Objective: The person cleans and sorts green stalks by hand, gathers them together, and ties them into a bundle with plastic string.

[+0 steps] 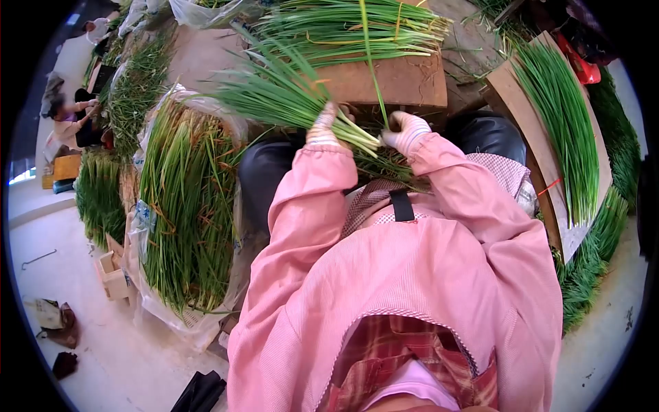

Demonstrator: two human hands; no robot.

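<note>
My left hand (324,127), in a pale striped glove, is wrapped round a bunch of garlic chives (278,93). The green leaves fan out to the upper left, and the pale stem ends point towards my right hand (406,130). That hand is closed in a pinch on one long green leaf (371,65), which stretches up past the top of the view. Just beyond both hands, a pile of garlic chives (350,29) lies on a brown wooden block (391,82). Loose trimmings (388,168) rest in my lap below the hands.
Left of me stands a plastic-lined heap of chives (189,206) with yellowed leaves. On my right, a tilted board (576,237) carries neat chives (559,123), with more bundles (590,254) beside it. Another person (72,123) sits at the far left. A metal hook (39,259) lies on the floor.
</note>
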